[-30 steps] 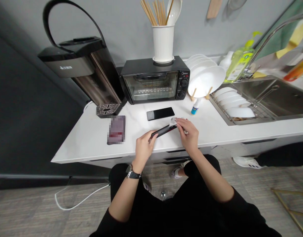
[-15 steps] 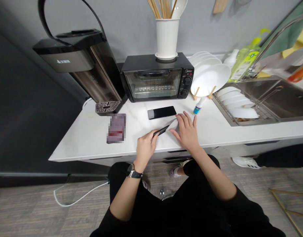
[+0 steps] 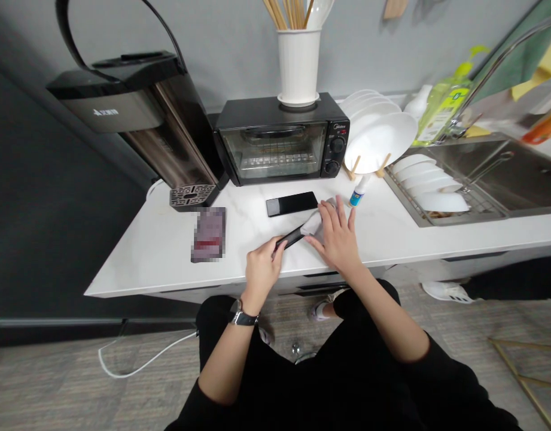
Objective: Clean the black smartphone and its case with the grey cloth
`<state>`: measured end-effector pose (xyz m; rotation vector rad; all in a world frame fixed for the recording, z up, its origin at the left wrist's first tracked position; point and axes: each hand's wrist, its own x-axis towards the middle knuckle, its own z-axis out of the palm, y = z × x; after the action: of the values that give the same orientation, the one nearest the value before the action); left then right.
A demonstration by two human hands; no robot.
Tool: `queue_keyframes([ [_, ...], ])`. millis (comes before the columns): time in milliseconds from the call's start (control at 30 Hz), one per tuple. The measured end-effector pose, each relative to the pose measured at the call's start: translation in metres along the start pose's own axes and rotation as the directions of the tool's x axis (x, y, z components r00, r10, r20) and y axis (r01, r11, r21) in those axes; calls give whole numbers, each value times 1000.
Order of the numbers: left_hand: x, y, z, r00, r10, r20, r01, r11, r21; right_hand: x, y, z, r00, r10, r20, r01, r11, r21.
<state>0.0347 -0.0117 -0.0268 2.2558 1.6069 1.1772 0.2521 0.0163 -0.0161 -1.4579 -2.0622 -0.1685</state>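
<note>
My left hand (image 3: pixel 261 269) pinches the near end of a dark phone (image 3: pixel 291 237), which is tilted up off the white counter (image 3: pixel 167 251). My right hand (image 3: pixel 337 234) lies with fingers stretched out, pressing a small pale cloth (image 3: pixel 313 223) onto the phone's far end. A second black phone (image 3: pixel 292 203) lies flat just behind them. A small white bottle with a blue label (image 3: pixel 356 194) stands to the right of that phone.
A black toaster oven (image 3: pixel 279 140) with a white utensil holder (image 3: pixel 298 63) on top stands at the back. A water dispenser (image 3: pixel 140 120) is at the left, plates in a rack (image 3: pixel 378 140) and a sink (image 3: pixel 481 173) at the right. A blurred dark card (image 3: pixel 207 233) lies on the left.
My right hand went from pinching the cloth at the phone's tip to lying flat over it, and shifted slightly away from me. The left hand kept its hold on the phone.
</note>
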Motion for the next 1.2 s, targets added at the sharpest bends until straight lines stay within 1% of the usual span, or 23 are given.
queue_keyframes([
  [67, 0, 0, 0, 1000, 3, 0, -3, 1000, -8, -1, -4, -1, 1000, 3, 4, -3, 1000, 10],
  [100, -1, -2, 0, 1000, 6, 3, -6, 1000, -12, -4, -13, -1, 999, -33, 26, 32, 999, 32],
  [167, -3, -7, -1, 1000, 18, 11, -18, 1000, -20, -13, -39, -2, 983, -162, 91, 152, 983, 104],
  [233, -5, -14, -2, 999, 36, 20, -35, 999, -30, -20, -61, -3, 941, -307, 145, 280, 943, 178],
  [267, -6, -16, -2, 999, 43, 23, -43, 999, -34, -23, -67, -3, 923, -352, 156, 319, 926, 202],
  [300, -7, -17, -2, 999, 47, 24, -46, 998, -35, -23, -68, -3, 916, -369, 156, 334, 918, 212],
  [333, -7, -16, -2, 999, 46, 22, -45, 998, -31, -22, -64, -3, 923, -357, 148, 323, 923, 209],
  [367, -7, -15, -2, 999, 40, 17, -40, 999, -26, -19, -56, -3, 939, -318, 130, 291, 937, 194],
  [467, -5, -6, -1, 1000, 20, 3, -20, 1000, -20, -5, -19, -1, 991, -122, 46, 116, 986, 117],
  [533, -3, -1, 0, 1000, 10, -2, -10, 1000, -27, 2, -4, 0, 1000, -18, -10, 18, 996, 83],
  [567, -2, -1, 1, 1000, 6, -3, -6, 1000, -30, 3, -4, 1, 1000, 5, -21, -3, 996, 85],
  [600, -2, -1, 1, 1000, 2, -5, -3, 999, -32, 2, -9, 1, 1000, 1, -16, 0, 995, 98],
  [667, -3, -5, 1, 1000, -3, -1, 3, 999, -33, -5, -31, 2, 996, -82, 37, 75, 985, 156],
  [700, -4, -9, 1, 1000, -2, 3, 3, 999, -37, -10, -44, 2, 986, -153, 70, 137, 972, 191],
  [767, -6, -15, 0, 1000, 1, 10, -1, 999, -44, -18, -67, 2, 950, -286, 128, 249, 936, 248],
  [800, -7, -17, -1, 1000, 4, 15, -4, 999, -46, -20, -72, 2, 934, -328, 142, 285, 923, 258],
  [833, -7, -18, -1, 1000, 6, 17, -5, 999, -44, -21, -72, 2, 928, -343, 146, 300, 920, 254],
  [900, -6, -16, -2, 1000, 4, 20, -3, 1000, -29, -16, -58, 3, 947, -296, 125, 266, 940, 212],
  [1000, -3, -7, -1, 1000, -4, 16, 4, 1000, -16, -2, -20, 4, 992, -116, 52, 108, 984, 140],
  [1067, -1, -2, 0, 1000, -2, 9, 2, 1000, -17, 4, -5, 4, 1000, -23, 7, 22, 991, 130],
  [1100, 0, -1, 0, 1000, 0, 5, 0, 1000, -18, 5, -5, 4, 1000, -3, -2, 3, 990, 138],
  [1133, -1, -1, 1, 1000, 3, 2, -3, 1000, -18, 4, -9, 4, 1000, -8, 0, 7, 988, 154],
  [1200, -2, -5, 1, 1000, 9, 2, -9, 1000, -17, -4, -30, 2, 996, -87, 38, 78, 977, 200],
])
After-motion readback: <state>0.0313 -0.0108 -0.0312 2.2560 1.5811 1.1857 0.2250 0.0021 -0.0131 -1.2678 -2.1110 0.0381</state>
